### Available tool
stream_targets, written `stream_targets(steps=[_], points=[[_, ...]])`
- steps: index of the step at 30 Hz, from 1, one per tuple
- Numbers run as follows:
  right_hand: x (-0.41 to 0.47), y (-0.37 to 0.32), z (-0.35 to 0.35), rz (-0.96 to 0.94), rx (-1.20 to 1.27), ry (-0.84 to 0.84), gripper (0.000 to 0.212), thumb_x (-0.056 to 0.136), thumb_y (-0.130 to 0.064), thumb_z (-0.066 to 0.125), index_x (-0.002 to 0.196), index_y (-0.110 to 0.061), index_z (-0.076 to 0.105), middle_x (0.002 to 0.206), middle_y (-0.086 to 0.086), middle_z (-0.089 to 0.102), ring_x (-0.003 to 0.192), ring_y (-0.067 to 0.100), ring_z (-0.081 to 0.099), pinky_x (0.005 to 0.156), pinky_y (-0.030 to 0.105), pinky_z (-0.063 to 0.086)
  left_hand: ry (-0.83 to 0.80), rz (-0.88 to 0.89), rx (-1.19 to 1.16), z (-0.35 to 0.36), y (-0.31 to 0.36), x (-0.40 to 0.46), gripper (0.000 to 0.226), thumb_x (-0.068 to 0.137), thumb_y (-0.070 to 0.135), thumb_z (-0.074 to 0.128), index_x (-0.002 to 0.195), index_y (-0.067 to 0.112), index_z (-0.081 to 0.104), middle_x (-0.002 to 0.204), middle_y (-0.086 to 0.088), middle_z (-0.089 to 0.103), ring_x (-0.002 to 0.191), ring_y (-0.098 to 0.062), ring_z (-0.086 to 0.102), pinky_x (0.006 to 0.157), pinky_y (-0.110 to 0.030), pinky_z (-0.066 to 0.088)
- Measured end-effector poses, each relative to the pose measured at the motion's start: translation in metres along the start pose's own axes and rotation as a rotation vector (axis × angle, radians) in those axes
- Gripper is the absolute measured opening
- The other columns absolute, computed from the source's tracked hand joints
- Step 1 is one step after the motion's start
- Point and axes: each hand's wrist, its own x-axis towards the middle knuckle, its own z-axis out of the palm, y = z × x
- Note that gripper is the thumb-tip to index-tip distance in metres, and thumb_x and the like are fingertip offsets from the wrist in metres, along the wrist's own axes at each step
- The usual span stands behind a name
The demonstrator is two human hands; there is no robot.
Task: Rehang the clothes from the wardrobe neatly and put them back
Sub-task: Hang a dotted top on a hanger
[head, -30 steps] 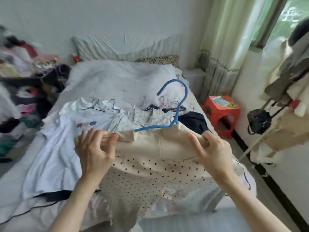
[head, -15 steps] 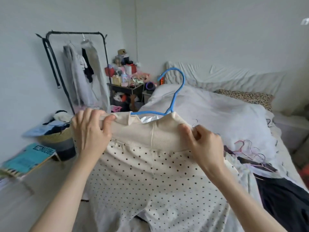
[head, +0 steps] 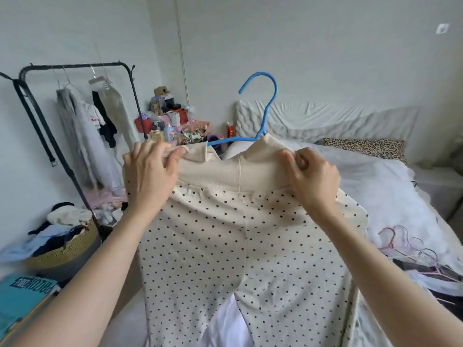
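At your lower left lies a teal book point(head: 23, 299) with dark block lettering on its cover; the letters appear upside down to you and blurred, so you cannot make out the word. Nothing else in view carries print you can read.

Open air above and to the right of the blue hanger point(head: 265, 113), against bare wall, with a free stretch of rail between the hung clothes point(head: 85, 131) and the right post of the black rack point(head: 75, 66). Blocked on the way there by the cluttered shelf point(head: 172, 123) just right of the rack, by the laundry basket point(head: 67, 249) at its foot, and by the polka-dot trousers point(head: 245, 241) spread wide across the middle. Crowded at lower right too, with loose wire hangers point(head: 411, 244) on the bed point(head: 375, 186).
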Motion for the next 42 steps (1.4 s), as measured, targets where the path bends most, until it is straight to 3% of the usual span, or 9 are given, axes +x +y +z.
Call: stream_targets(steps=[7,11,15,23,27,31,35,37,42], points=[[0.064,0.065,0.068,0.066,-0.066,0.004,0.035,0.088,-0.043,0.056,0.07,-0.013,0.053,0.064,0.006,0.053,0.065,0.027,0.046,0.055,0.032,0.024,-0.161,0.037,-0.062,0.12,-0.005,0.042,0.033,0.093,0.039,0.047,0.093,0.01,0.063,0.095,-0.008,0.06,0.094,-0.025,0.05,0.073,-0.031,0.029],[0.079,0.13,0.119,0.185,-0.159,-0.18,0.036,0.09,-0.047,0.052,0.084,-0.012,0.061,0.078,0.012,0.064,0.078,0.033,0.056,0.059,0.032,0.031,-0.446,0.051,-0.046,0.2,-0.015,0.033,0.026,0.095,0.032,0.046,0.087,0.011,0.058,0.088,-0.009,0.057,0.091,-0.029,0.051,0.073,-0.036,0.034],[0.059,0.193,0.172,0.308,-0.185,-0.376,0.032,0.092,-0.044,0.048,0.082,-0.015,0.059,0.07,0.005,0.055,0.076,0.031,0.055,0.057,0.031,0.03,-0.701,0.031,0.005,0.274,-0.029,0.002,0.026,0.096,0.035,0.044,0.084,0.015,0.055,0.083,0.0,0.051,0.088,-0.023,0.05,0.067,-0.034,0.034],[0.028,0.301,0.27,0.421,-0.22,-0.669,0.021,0.093,-0.014,0.043,0.095,-0.007,0.063,0.094,0.016,0.063,0.089,0.034,0.056,0.068,0.035,0.037,-1.025,-0.017,-0.004,0.409,-0.074,-0.068,0.026,0.095,0.036,0.045,0.083,0.016,0.057,0.087,-0.002,0.058,0.087,-0.026,0.057,0.071,-0.038,0.046],[0.018,0.347,0.311,0.605,-0.23,-0.679,0.021,0.092,-0.018,0.049,0.103,-0.011,0.066,0.098,0.013,0.066,0.093,0.033,0.057,0.069,0.033,0.038,-1.09,0.036,0.006,0.47,-0.089,-0.089,0.027,0.096,0.037,0.043,0.086,0.017,0.057,0.092,-0.001,0.06,0.088,-0.022,0.055,0.069,-0.035,0.043],[0.012,0.386,0.347,0.692,-0.293,-0.692,0.022,0.092,-0.018,0.044,0.085,-0.008,0.062,0.082,0.013,0.061,0.083,0.033,0.056,0.065,0.034,0.035,-1.149,0.088,0.069,0.529,-0.094,-0.104,0.032,0.097,0.041,0.038,0.097,0.018,0.06,0.099,0.0,0.06,0.096,-0.021,0.055,0.073,-0.033,0.041],[0.001,0.411,0.365,0.708,-0.397,-0.717,0.027,0.095,-0.03,0.044,0.096,-0.012,0.063,0.094,0.009,0.062,0.098,0.032,0.057,0.068,0.031,0.03,-1.202,0.022,0.08,0.565,-0.103,-0.121,0.026,0.097,0.031,0.04,0.094,0.013,0.059,0.098,-0.007,0.058,0.096,-0.027,0.054,0.074,-0.035,0.041],[-0.005,0.418,0.368,0.692,-0.443,-0.75,0.031,0.095,-0.028,0.044,0.115,-0.012,0.061,0.111,0.009,0.062,0.109,0.03,0.053,0.075,0.032,0.032,-1.229,-0.039,0.006,0.573,-0.109,-0.131,0.021,0.095,0.021,0.041,0.098,0.011,0.058,0.099,-0.009,0.057,0.096,-0.029,0.054,0.077,-0.039,0.044],[-0.024,0.422,0.361,0.564,-0.537,-0.783,0.038,0.094,-0.024,0.046,0.129,-0.01,0.05,0.129,0.012,0.053,0.118,0.031,0.047,0.102,0.044,0.032,-1.265,0.188,-0.017,0.56,-0.118,-0.146,0.037,0.09,0.015,0.052,0.127,0.012,0.052,0.117,-0.009,0.054,0.104,-0.031,0.054,0.075,-0.04,0.048]])
